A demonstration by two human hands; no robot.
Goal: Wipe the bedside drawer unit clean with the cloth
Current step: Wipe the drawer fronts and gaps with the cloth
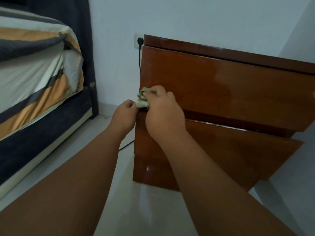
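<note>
A glossy brown wooden bedside drawer unit [230,86] stands against the white wall, with two drawer fronts; the lower drawer [238,150] is pulled out a little. A small crumpled greenish cloth [141,100] sits at the lower left corner of the upper drawer front. My right hand [163,109] grips the cloth from the right and above. My left hand [125,114] pinches the cloth's left edge, just left of the unit's side.
A bed with a striped sheet [34,74] and dark base fills the left. A black plug [140,40] sits in a wall socket behind the unit, and its cable [125,145] trails onto the pale tiled floor [146,201].
</note>
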